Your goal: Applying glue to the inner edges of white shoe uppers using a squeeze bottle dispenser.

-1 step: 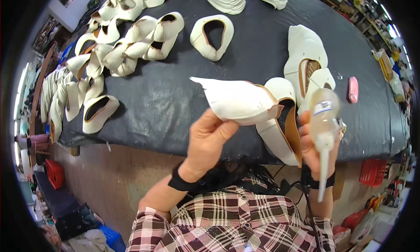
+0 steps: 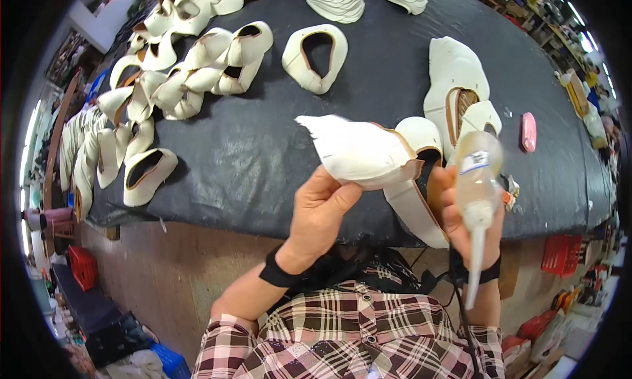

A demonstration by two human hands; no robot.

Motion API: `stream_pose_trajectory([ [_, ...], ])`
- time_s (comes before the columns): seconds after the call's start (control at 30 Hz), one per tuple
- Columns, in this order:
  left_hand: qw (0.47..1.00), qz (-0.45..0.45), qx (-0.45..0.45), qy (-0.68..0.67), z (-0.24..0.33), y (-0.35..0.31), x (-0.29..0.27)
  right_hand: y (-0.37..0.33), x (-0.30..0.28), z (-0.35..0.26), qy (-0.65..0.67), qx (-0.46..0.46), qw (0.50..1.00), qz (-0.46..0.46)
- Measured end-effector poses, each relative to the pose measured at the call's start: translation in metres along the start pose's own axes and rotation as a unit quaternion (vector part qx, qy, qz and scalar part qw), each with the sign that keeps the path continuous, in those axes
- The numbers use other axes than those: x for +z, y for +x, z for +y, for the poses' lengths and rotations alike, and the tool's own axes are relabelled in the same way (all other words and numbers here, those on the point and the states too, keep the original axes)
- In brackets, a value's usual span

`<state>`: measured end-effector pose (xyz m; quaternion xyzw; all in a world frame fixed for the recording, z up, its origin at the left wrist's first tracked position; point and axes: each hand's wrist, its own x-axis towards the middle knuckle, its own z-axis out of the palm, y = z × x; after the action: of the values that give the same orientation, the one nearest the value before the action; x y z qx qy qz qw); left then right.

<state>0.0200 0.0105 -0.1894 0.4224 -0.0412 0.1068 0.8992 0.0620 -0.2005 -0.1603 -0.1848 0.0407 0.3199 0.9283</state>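
My left hand [image 2: 324,204] pinches a white shoe upper [image 2: 365,152] by its lower edge, thumb in front, above the near part of the table. In my right hand [image 2: 461,224] is a clear squeeze bottle [image 2: 477,172] with a long thin nozzle. The bottle is tilted so that its nozzle points down toward me, apart from the upper. Between the hands, another white upper with a brown lining [image 2: 416,204] lies partly behind the held one. Beyond it are a stack of flat white pieces [image 2: 454,66] and a small curved white piece [image 2: 479,119].
A black-covered table [image 2: 230,162] spreads before me. Joined white uppers [image 2: 197,76] crowd its left side, with one upper [image 2: 149,176] near the front and another [image 2: 316,58] farther back. White pieces [image 2: 336,0] are stacked at the far edge. A pink object [image 2: 528,132] lies at right.
My right hand and the bottle have shifted slightly left, toward the held upper. My left hand and the upper have moved a little right. The whole view has shifted slightly.
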Motion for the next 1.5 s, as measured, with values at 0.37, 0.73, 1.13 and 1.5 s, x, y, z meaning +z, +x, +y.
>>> stream_pose_trajectory([
  [0.37, 0.946, 0.021, -0.236, -0.219, -0.016, -0.001, -0.005, 0.029, 0.026, 0.034, -0.109, -0.012, 0.994, -0.019],
  [0.73, 0.857, -0.092, 0.047, 0.505, 0.073, 0.008, 0.007, 0.035, 0.044, 0.002, -0.207, 0.075, 0.964, 0.146],
  [1.13, 0.942, -0.074, -0.197, 0.263, 0.015, 0.003, 0.014, 0.029, 0.023, -0.036, -0.246, -0.189, 0.948, 0.075],
  [1.5, 0.964, -0.106, -0.147, 0.194, 0.002, 0.000, 0.049, 0.009, 0.030, -0.065, -0.393, -0.424, 0.815, 0.043],
])
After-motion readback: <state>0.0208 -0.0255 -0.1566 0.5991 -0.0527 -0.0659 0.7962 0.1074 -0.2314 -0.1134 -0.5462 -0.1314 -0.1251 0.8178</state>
